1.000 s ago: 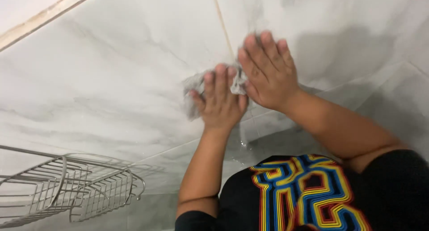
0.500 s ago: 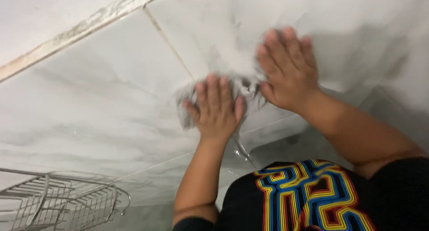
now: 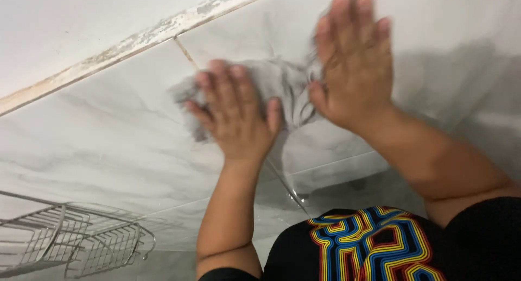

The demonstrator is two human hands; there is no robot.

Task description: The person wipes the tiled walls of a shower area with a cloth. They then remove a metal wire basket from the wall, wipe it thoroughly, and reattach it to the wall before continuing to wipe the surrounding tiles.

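I'm mid-wipe — left hand and right hand press the grey cloth flat on the marble wall tile, fingers spread, just under its top edge; next stroke wants firm, even pressure.

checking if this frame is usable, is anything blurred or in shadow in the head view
Head view: the right hand is motion-blurred at the fingertips; the left hand and grey cloth are softer than the wire rack; a soft shadow falls on the marbled tile wall right of the right hand; no harsh glare.
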